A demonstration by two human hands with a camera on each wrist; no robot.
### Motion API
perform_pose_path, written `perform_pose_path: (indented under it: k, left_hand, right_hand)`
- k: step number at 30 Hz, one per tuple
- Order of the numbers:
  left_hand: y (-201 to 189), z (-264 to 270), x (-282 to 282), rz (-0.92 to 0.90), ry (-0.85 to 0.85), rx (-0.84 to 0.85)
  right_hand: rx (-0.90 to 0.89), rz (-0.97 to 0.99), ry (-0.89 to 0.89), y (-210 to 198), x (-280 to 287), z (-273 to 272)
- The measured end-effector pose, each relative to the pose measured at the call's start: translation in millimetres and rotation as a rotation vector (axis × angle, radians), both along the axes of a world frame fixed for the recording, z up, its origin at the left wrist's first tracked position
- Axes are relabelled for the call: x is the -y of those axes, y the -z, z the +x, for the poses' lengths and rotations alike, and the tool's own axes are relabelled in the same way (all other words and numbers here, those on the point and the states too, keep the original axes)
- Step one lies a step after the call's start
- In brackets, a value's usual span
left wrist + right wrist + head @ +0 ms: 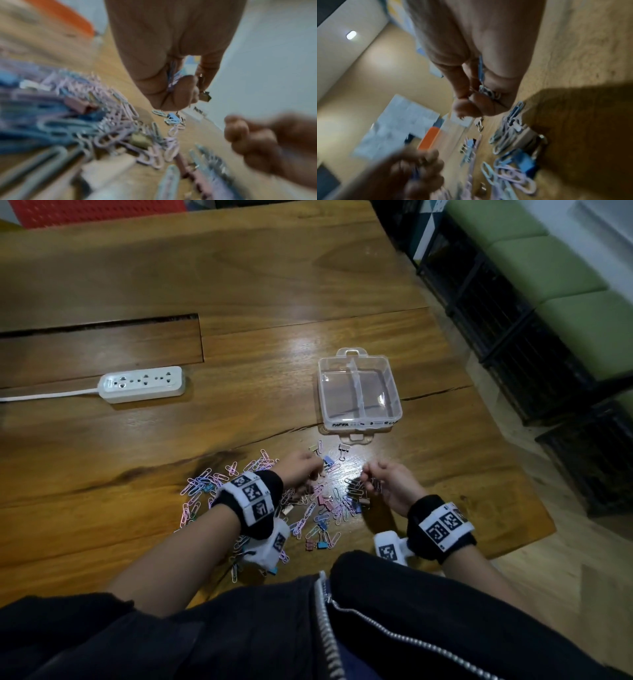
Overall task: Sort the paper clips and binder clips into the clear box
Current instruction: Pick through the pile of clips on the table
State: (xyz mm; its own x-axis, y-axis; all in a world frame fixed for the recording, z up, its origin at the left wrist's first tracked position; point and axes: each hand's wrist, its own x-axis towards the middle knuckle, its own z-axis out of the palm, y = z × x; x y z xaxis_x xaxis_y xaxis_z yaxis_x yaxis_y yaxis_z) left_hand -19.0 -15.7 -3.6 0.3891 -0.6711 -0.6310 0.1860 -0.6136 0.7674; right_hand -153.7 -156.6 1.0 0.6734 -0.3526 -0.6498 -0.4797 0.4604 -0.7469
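One clear box (pixel 359 392) is sitting on the worktop (pixel 274 285), showing two compartments; one power strip (pixel 142 384) is lying left of it; paper clips (pixel 202 484) are lying in dozens, too many to count; binder clips (pixel 317 544) are numbering several, exact count unclear; two hands are showing, left hand (pixel 301 470), right hand (pixel 390 484).

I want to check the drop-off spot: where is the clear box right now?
In the head view the clear box sits open on the wooden table, just beyond the scattered clips and both hands, right of the white power strip.
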Motion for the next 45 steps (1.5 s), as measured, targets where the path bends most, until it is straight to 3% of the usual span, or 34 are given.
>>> perform_pose_path:
  k: [3, 7, 11, 15, 18, 22, 25, 32, 36, 39, 42, 45]
  left_hand:
    - [-9.0, 2.6, 0.0, -0.096, -0.222, -0.281]
    - [-10.5, 0.1, -1.5, -0.130, -0.272, -0.359]
    - [-7.8, -3.9, -1.3, -0.076, -0.205, -0.288]
    - [-5.6, -16.1, -1.7, 0.075, 0.183, 0.178]
    - [-3.0, -25.9, -3.5, 0.130, 0.367, 0.482]
    - [-4.2, -32.6, 2.3, 0.216, 0.512, 0.835]
    - [-1.6, -35.1, 13.2, 0.302, 0.500, 0.936]
    - [3.2, -35.8, 29.5, 0.424, 0.536, 0.923]
    - [3.9, -36.2, 27.5, 0.402, 0.649, 0.917]
    - [4.3, -31.4, 23.2, 0.367, 0.596, 0.839]
    - [1.0, -18.7, 17.7, 0.238, 0.457, 0.616]
    - [-5.9, -5.9, 10.1, 0.026, 0.120, 0.046]
  right_hand:
    - [-0.130, -0.457, -0.290, 7.0, -8.2, 4.0]
    - [-0.291, -1.181, -0.805, 13.0, -21.6, -0.4]
    - [-0.328, -1.297, -0.914, 16.9, -26.7, -7.9]
    - [-0.285, -1.271, -0.864, 23.0, -27.6, -2.4]
    - [-0.241, -1.265, -0.834, 20.8, -25.6, 5.8]
    - [-0.244, -1.228, -0.801, 25.9, -20.8, 15.4]
    - [-0.233, -1.123, -0.699, 25.9, -16.7, 20.8]
    - [-0.012, -0.560, -0.061, 11.8, 6.7, 5.5]
    - [0.048, -0.234, 0.108, 1.2, 16.2, -8.0]
    - [0.022, -0.030, 0.161, 0.7, 21.1, -11.8]
    - [0.042, 0.081, 0.186, 0.8, 24.2, -12.5]
    - [-0.007, 0.009, 0.157, 3.4, 24.4, -9.3]
